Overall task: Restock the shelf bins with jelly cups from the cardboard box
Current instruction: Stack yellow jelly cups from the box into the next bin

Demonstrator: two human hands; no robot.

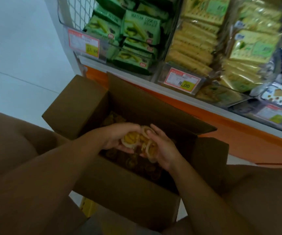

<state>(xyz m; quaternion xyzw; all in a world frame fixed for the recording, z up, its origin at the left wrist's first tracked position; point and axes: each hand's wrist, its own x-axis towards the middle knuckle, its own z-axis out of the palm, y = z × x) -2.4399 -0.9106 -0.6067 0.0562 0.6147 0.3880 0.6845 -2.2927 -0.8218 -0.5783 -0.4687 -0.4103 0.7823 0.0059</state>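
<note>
Jelly cups (130, 141), held between left hand (118, 135) and right hand (164, 148) — over cardboard box (119, 187)

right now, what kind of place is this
Probably a shop's snack aisle: cookie packs stacked in clear bins, price tags on the bin fronts, and an open box of jelly cups below.
</note>
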